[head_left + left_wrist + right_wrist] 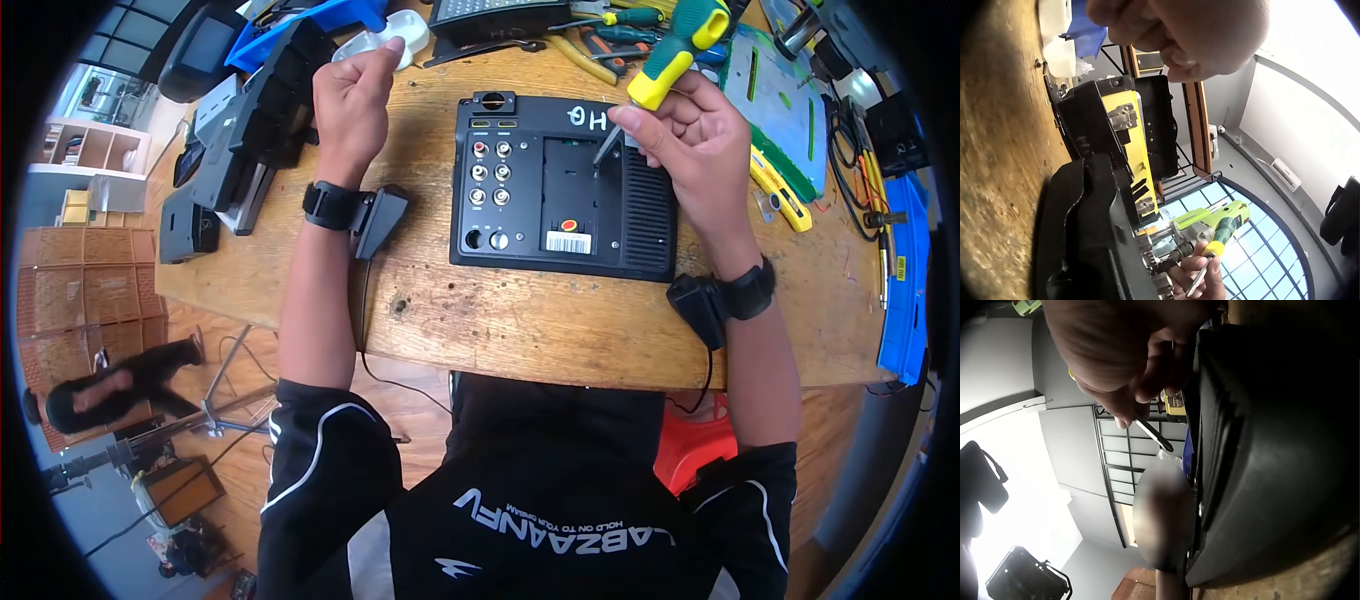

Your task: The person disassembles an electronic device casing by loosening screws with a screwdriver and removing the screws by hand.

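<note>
A black device point(610, 240) marked "HQ" lies flat on the wooden table, its recessed panel and round sockets facing up. My right hand point(705, 150) grips a green and yellow screwdriver point(665, 75), whose metal shaft slants down over the panel's upper right part; whether the tip touches is unclear. In the right wrist view the shaft point(1154, 435) extends from the fingertips of my right hand point(1129, 356). Left of the device, my left hand point(352, 115) is raised with curled fingers and the thumb pointing up; nothing shows in it. The left wrist view shows its curled fingers point(1147, 31).
Black equipment point(260, 110) stands along the table's left side. A white dish point(405, 30) sits behind my left hand. Several tools, including a green-handled one point(635, 17), lie at the back. A yellow cutter point(785, 195) and a blue tray point(905, 270) are at the right.
</note>
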`<state>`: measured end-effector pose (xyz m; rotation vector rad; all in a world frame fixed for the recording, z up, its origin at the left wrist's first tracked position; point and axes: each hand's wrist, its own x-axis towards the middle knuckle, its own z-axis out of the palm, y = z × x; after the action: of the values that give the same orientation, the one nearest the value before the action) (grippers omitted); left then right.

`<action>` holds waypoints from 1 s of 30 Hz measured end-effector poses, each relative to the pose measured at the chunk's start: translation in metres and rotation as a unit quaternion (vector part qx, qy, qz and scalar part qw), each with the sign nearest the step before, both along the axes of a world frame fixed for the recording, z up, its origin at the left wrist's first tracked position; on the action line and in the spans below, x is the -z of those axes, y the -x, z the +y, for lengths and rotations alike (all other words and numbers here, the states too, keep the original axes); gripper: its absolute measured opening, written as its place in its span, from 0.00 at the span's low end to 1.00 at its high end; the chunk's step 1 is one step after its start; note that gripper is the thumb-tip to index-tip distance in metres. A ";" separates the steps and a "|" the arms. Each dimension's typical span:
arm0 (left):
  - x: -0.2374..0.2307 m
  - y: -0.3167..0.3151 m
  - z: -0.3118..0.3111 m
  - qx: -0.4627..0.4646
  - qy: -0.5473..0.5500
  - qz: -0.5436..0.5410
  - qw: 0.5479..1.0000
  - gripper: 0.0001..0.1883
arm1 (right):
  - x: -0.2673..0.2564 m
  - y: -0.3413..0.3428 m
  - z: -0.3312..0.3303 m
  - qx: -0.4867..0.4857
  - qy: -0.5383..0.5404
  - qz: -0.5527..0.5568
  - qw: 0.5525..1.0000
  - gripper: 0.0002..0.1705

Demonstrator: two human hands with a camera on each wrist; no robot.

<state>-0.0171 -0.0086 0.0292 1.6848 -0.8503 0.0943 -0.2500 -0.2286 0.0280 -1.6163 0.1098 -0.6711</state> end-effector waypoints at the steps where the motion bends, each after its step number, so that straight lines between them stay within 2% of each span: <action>1: 0.000 0.001 0.001 -0.001 0.000 -0.001 1.000 0.27 | 0.000 0.000 0.002 -0.004 -0.005 0.000 1.000 0.23; 4: -0.005 0.004 0.004 0.105 -0.022 0.025 0.994 0.26 | -0.002 0.001 0.006 -0.012 0.001 0.003 1.000 0.23; 10: -0.007 0.016 0.002 0.199 -0.123 0.013 0.972 0.30 | -0.006 0.003 0.012 -0.020 0.008 0.017 1.000 0.22; 12: -0.011 0.023 0.002 0.243 -0.191 0.026 0.951 0.30 | -0.009 0.005 0.016 -0.029 0.002 0.010 1.000 0.22; 16: -0.007 0.029 -0.001 0.243 -0.123 0.070 0.960 0.30 | -0.016 0.011 0.033 -0.043 -0.007 0.034 0.998 0.23; 17: -0.007 0.033 -0.003 0.252 -0.095 0.073 0.960 0.27 | -0.016 0.011 0.038 -0.050 0.005 0.031 0.998 0.23; 20: -0.011 0.048 -0.008 0.286 -0.064 0.013 0.956 0.21 | -0.015 0.014 0.050 -0.070 0.023 0.031 0.997 0.24; 21: -0.010 0.050 -0.009 0.301 -0.070 0.006 0.951 0.16 | -0.012 0.013 0.051 -0.072 0.020 0.029 0.997 0.25; 25: -0.008 0.061 -0.014 0.337 -0.069 0.004 0.939 0.13 | -0.010 0.018 0.058 -0.076 0.063 0.039 0.994 0.21; 30: -0.007 0.064 -0.015 0.334 -0.079 0.037 0.939 0.12 | -0.013 0.022 0.064 -0.086 0.128 0.064 0.986 0.21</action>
<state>-0.0812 -0.0237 0.0365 1.4492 -1.3554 -0.5104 -0.2718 -0.1647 0.0411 -1.8923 -0.0243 -0.4614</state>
